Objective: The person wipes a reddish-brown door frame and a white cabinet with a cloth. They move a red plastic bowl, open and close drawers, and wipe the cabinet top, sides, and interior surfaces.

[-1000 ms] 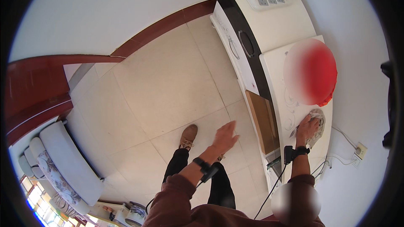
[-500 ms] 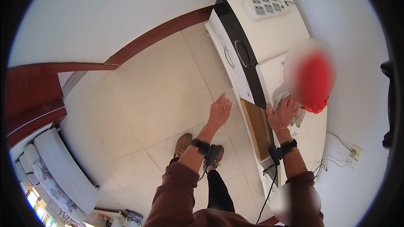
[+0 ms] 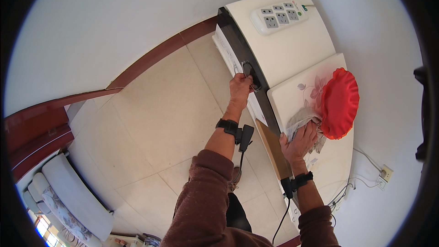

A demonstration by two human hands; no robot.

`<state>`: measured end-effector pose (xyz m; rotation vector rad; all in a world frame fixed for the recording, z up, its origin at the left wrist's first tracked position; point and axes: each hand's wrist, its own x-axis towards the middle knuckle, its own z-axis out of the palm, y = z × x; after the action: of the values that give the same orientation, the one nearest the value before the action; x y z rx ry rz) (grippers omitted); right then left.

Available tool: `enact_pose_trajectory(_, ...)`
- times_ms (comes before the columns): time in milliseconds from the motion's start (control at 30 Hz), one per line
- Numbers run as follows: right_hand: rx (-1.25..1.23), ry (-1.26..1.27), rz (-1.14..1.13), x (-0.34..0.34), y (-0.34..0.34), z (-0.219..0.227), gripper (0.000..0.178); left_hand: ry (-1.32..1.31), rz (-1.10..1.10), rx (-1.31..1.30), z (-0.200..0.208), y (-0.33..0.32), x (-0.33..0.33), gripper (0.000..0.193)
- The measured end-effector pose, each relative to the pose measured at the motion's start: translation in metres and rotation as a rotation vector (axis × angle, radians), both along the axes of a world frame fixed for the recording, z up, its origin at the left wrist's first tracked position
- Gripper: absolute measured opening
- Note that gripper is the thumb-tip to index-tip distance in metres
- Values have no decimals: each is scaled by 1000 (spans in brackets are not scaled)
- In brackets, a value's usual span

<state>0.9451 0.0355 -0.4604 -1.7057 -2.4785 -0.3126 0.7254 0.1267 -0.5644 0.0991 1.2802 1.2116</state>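
My left hand (image 3: 241, 89) has its fingers curled at the dark handle (image 3: 251, 77) on the black front band of a white cabinet (image 3: 286, 48). On the cabinet's top, my right hand (image 3: 299, 145) lies flat over a crumpled grey-beige cloth (image 3: 302, 118), fingers stretched out and thumb by the front edge. The cloth rests on a raised white panel (image 3: 286, 93) with a pink flower print. Touching the cloth's far side is a red object with a ruffled edge (image 3: 340, 103).
A white power strip (image 3: 279, 17) lies on the cabinet's far end. Cables run to a wall socket (image 3: 386, 172) at the right. Below the top is an open brown compartment (image 3: 272, 148). A pale cushioned seat (image 3: 75, 196) stands at the lower left on the tiled floor (image 3: 151, 128).
My left hand has moved up and forward from over the floor to the drawer handle and closed on it. The right hand stays on the cloth. The view has shifted slightly.
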Motion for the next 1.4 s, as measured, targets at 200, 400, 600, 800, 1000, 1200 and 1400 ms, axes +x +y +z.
enact_pose_trajectory(200,18,-7,14,3,-1,-4,73,-27,74,86,-8,-28,-21,4)
enact_pose_trajectory(400,45,-9,24,1,-1,-3,70,-22,53,76,-5,-54,-46,5)
enact_pose_trajectory(600,19,6,14,1,0,-2,71,-2,49,46,-8,-71,-63,4)
enact_pose_trajectory(800,20,35,-12,3,-3,-7,72,63,66,41,-9,-87,-74,3)
enact_pose_trajectory(1000,-47,34,-77,2,-2,-1,72,824,154,151,49,-77,-67,24)
enact_pose_trajectory(1200,-73,30,-106,0,-1,1,74,642,-258,646,121,-24,61,33)
enact_pose_trajectory(1400,13,1,-157,21,-5,-34,60,385,-484,352,132,19,155,47)
